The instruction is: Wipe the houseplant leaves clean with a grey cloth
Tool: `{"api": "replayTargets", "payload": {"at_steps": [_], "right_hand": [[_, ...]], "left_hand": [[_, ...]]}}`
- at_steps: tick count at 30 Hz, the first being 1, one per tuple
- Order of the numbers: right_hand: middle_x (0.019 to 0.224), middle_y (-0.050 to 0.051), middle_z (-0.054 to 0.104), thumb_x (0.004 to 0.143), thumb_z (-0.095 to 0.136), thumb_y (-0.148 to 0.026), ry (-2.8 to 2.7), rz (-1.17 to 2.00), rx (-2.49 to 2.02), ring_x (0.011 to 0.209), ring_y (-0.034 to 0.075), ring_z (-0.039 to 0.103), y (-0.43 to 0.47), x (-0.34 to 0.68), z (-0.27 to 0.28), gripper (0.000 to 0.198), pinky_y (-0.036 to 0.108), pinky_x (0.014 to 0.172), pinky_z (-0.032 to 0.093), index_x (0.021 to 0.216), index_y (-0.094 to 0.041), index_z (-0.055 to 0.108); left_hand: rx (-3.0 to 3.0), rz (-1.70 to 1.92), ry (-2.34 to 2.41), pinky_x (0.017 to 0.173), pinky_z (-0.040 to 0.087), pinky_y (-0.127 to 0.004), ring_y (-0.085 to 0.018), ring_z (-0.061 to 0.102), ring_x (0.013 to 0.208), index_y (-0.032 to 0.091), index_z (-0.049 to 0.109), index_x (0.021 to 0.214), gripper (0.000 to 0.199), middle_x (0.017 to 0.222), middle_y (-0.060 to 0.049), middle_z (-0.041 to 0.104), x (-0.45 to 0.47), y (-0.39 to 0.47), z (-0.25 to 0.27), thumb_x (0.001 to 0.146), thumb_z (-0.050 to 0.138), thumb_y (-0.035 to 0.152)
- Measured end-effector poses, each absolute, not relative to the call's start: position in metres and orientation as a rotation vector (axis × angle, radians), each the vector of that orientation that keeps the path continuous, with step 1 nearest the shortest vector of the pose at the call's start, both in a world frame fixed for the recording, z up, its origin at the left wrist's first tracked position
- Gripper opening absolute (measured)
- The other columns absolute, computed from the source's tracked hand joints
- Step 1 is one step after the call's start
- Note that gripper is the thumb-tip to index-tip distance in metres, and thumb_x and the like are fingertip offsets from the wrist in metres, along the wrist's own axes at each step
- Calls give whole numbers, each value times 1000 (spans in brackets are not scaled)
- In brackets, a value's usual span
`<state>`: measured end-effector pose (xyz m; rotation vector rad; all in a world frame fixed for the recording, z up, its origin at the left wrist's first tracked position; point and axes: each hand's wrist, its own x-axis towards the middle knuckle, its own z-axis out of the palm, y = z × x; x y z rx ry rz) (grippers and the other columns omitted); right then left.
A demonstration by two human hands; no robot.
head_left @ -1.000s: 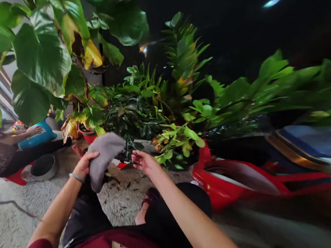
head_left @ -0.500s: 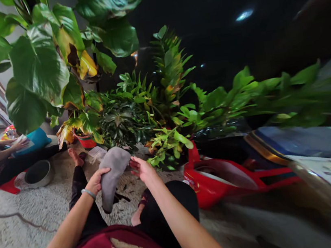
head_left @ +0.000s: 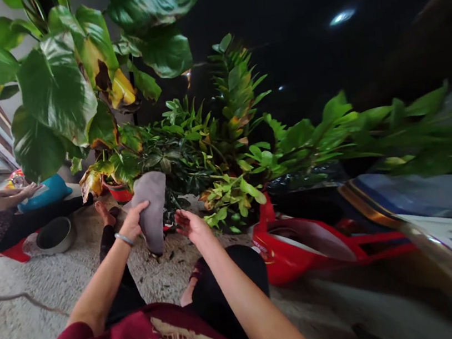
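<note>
We see the grey pad (head_left: 154, 216) raised above the rough floor (head_left: 158, 283), its long axis running roughly near to far. The left grip (head_left: 133, 223) pinches its left edge, so of our 2 it is the nearer. The right grip (head_left: 192, 226) holds nothing, fingers loosely curled, just right of the pad and apart from it. Farther out, we see a red pot (head_left: 119, 193) far left and a red bag (head_left: 284, 265) on the right.
</note>
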<state>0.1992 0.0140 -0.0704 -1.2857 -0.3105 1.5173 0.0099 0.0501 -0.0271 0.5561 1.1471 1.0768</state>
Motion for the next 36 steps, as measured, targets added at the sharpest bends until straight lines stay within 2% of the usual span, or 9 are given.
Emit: {"api": "replayTargets", "payload": {"at_steps": [5, 8, 11, 14, 21, 25, 28, 32, 36], "right_hand": [[86, 6, 80, 69, 73, -38, -357, 1484, -1350, 90, 25, 71, -13, 202, -79, 20, 27, 57, 45, 81, -22, 76], [103, 5, 80, 66, 78, -47, -523, 1484, -1287, 101, 27, 71, -34, 190, -72, 40, 30, 63, 51, 99, -25, 78], [107, 6, 80, 63, 82, -52, -735, 1474, -1136, 99, 29, 73, -52, 166, -61, 54, 39, 82, 57, 108, -23, 75], [98, 9, 81, 59, 86, -48, -831, 1362, -1191, 97, 32, 74, -63, 146, -55, 50, 42, 91, 55, 99, -20, 77], [78, 6, 79, 59, 85, -37, -796, 1094, -1280, 77, 29, 73, -63, 150, -23, 28, 36, 75, 56, 80, -21, 76], [86, 5, 80, 62, 86, -40, -757, 817, -1135, 84, 27, 73, -35, 184, 42, 37, 36, 81, 58, 90, -19, 75], [94, 6, 80, 65, 83, -42, -652, 724, -983, 92, 26, 73, -1, 205, 75, 41, 37, 84, 59, 97, -19, 74], [87, 4, 80, 60, 81, -39, -450, 1013, -988, 88, 28, 74, 14, 204, 50, 36, 37, 77, 61, 90, -19, 73], [83, 5, 80, 58, 81, -37, -328, 1207, -1200, 83, 30, 75, -38, 183, -15, 30, 35, 67, 61, 84, -23, 74]], "left_hand": [[422, 886, 1206, 69, 58, -33, -23, 72, 67, 13, 76, 86, 28, 76, -9, 78, 7, -13, -87, 63, 86, 24], [438, 988, 1107, 75, 58, -32, -23, 74, 75, 13, 77, 87, 30, 83, -10, 80, 10, -25, -78, 64, 88, 28], [534, 1113, 983, 90, 56, -33, -26, 74, 92, 12, 78, 91, 38, 92, -12, 80, 22, -27, -55, 66, 90, 38], [574, 1139, 937, 98, 53, -36, -28, 73, 101, 12, 78, 95, 45, 96, -12, 80, 35, -32, -42, 68, 89, 45], [546, 1135, 862, 97, 53, -38, -30, 68, 110, 16, 77, 93, 37, 103, -12, 78, 37, -39, -41, 72, 85, 45], [712, 1155, 706, 86, 55, -37, -28, 66, 109, 20, 76, 111, 47, 128, -11, 71, 24, -16, -27, 70, 85, 41], [710, 1152, 818, 80, 56, -35, -22, 66, 96, 19, 77, 104, 38, 122, -11, 71, 19, 17, -23, 67, 84, 27], [698, 1198, 1060, 77, 53, -30, -17, 61, 86, 17, 76, 86, 24, 99, -7, 72, 25, 56, -38, 63, 75, 12], [807, 1122, 1159, 74, 49, -27, -16, 61, 83, 17, 77, 80, 20, 97, -6, 73, 31, 65, -58, 62, 71, 9]]}}
